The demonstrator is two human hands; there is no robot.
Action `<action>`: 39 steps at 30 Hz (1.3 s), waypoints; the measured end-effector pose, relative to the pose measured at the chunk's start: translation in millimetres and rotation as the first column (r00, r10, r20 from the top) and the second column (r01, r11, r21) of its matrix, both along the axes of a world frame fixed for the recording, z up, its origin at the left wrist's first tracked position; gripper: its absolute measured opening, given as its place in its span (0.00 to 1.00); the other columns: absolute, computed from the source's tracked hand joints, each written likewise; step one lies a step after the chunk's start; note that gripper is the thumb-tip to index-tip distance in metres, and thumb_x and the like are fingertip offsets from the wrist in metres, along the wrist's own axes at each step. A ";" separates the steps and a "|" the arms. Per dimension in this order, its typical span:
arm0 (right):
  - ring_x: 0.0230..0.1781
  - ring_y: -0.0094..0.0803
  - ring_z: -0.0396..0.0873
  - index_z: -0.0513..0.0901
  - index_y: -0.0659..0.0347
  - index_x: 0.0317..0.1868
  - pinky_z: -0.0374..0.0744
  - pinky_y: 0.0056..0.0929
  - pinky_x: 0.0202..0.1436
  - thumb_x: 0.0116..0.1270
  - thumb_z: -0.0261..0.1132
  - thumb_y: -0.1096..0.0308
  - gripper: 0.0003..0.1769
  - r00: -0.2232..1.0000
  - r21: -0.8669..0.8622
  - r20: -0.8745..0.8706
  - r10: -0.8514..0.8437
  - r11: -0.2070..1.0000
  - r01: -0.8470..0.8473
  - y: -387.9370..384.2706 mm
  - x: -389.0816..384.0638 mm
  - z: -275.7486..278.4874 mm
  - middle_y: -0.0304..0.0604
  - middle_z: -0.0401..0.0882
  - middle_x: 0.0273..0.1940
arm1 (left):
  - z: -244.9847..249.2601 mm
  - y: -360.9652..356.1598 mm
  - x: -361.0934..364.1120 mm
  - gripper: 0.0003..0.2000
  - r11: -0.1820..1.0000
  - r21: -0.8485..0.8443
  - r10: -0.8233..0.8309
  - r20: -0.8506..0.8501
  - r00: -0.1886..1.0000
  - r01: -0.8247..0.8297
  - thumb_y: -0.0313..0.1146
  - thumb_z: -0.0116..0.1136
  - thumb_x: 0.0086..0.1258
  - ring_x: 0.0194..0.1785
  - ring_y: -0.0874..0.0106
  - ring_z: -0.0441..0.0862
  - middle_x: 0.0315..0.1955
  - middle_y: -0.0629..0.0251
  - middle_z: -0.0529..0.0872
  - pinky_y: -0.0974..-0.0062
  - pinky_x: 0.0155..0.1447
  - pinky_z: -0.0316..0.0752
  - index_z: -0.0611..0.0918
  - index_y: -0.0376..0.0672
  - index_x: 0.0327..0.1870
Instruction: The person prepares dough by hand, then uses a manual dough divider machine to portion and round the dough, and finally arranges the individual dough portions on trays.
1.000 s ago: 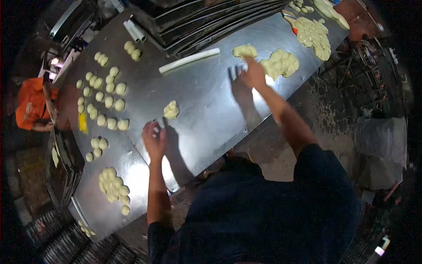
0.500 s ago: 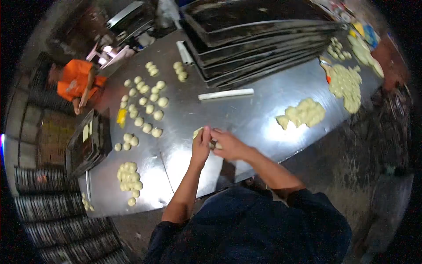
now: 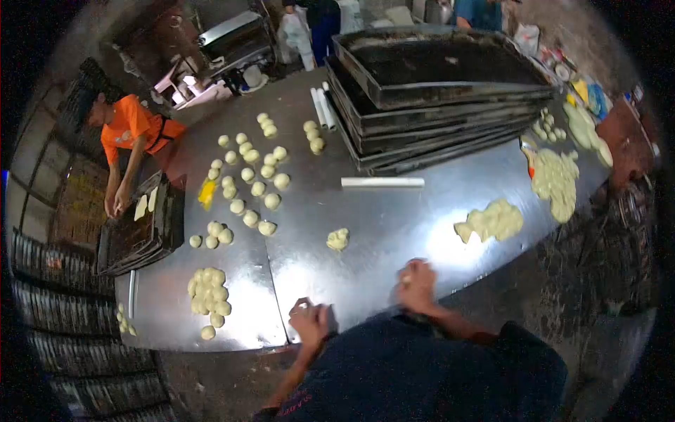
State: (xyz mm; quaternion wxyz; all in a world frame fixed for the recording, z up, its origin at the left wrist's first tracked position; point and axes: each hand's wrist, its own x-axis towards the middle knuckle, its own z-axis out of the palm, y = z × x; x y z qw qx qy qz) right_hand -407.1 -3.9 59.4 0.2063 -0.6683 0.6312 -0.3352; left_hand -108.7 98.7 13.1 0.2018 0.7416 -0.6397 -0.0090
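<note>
My left hand [image 3: 309, 322] is curled low over the table's near edge, with a bit of pale dough showing at its fingers. My right hand [image 3: 417, 285], slightly blurred, is also curled close to the tabletop, and a pale bit of dough shows at its side. Ahead of and between the hands lies a rough dough lump [image 3: 338, 239], touched by neither. Several round dough balls [image 3: 272, 201] are spread over the table to the left. A tight cluster of dough balls [image 3: 209, 290] sits beyond my left hand. A flat mass of dough [image 3: 492, 220] lies to the right.
Stacked black baking trays [image 3: 443, 98] stand at the back, with a white rod [image 3: 383, 182] before them. A larger dough mass [image 3: 555, 179] and a yellow scraper [image 3: 206, 193] lie on the metal table [image 3: 309, 260]. A co-worker in orange [image 3: 133, 130] handles dough strips over another tray stack [image 3: 165, 232].
My hands, together over the table before, have parted and come back toward my body, left and right. The rough dough lump now lies by itself on the table. The view has shifted.
</note>
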 end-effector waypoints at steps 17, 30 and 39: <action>0.42 0.44 0.73 0.79 0.57 0.33 0.70 0.46 0.44 0.56 0.63 0.66 0.06 0.804 -0.417 -0.557 0.209 0.767 -0.488 -72.7 69.4 -38.9 0.46 0.75 0.35 | 8.6 -109.0 -25.4 0.08 0.971 -0.013 -0.240 -0.106 0.965 0.240 0.31 0.60 0.55 0.43 0.55 0.75 0.37 0.59 0.79 0.56 0.45 0.69 0.80 0.44 0.35; 0.44 0.48 0.72 0.80 0.58 0.34 0.70 0.48 0.45 0.54 0.67 0.69 0.07 0.866 -0.286 -0.321 0.383 0.833 -0.474 -72.5 84.8 -60.2 0.47 0.74 0.40 | 4.4 -96.3 -9.6 0.08 0.964 0.037 -0.259 -0.091 0.962 0.263 0.32 0.64 0.56 0.46 0.57 0.76 0.40 0.61 0.81 0.59 0.48 0.71 0.81 0.44 0.35; 0.42 0.49 0.73 0.80 0.62 0.32 0.71 0.46 0.49 0.51 0.70 0.73 0.09 0.829 -0.274 -0.184 0.527 0.783 -0.559 -21.9 92.5 -26.1 0.49 0.75 0.37 | 21.1 -34.0 -27.1 0.11 0.956 -0.023 -0.292 -0.184 0.939 0.293 0.32 0.67 0.54 0.51 0.53 0.74 0.45 0.58 0.80 0.58 0.53 0.72 0.82 0.41 0.37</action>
